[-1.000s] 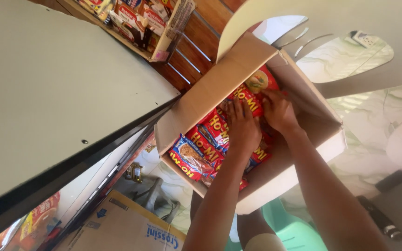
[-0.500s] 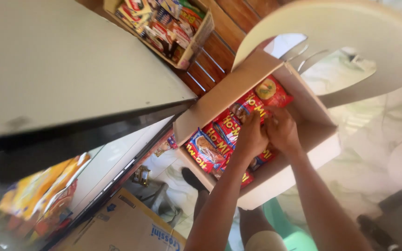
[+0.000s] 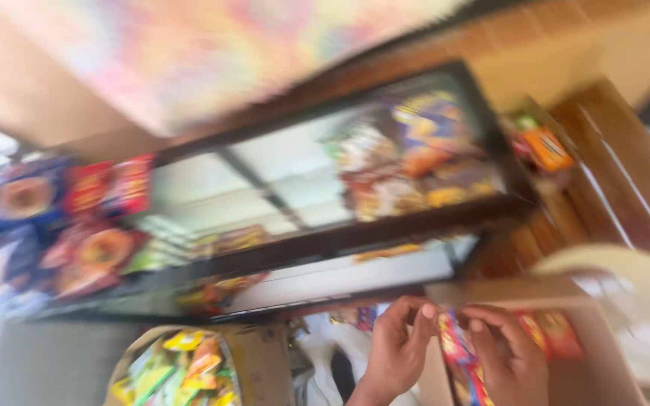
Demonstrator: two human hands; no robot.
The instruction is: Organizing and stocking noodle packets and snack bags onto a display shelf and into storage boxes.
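Risk: we pinch one red packet (image 3: 457,349) between left hand (image 3: 396,349) and right hand (image 3: 509,361); loose fingertip hold, could slip into carton (image 3: 603,361).

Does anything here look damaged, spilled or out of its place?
Nothing stands out. Both hands, left and right, grip a red packet over the cardboard box. The picture is blurred, so small damage could not be seen.
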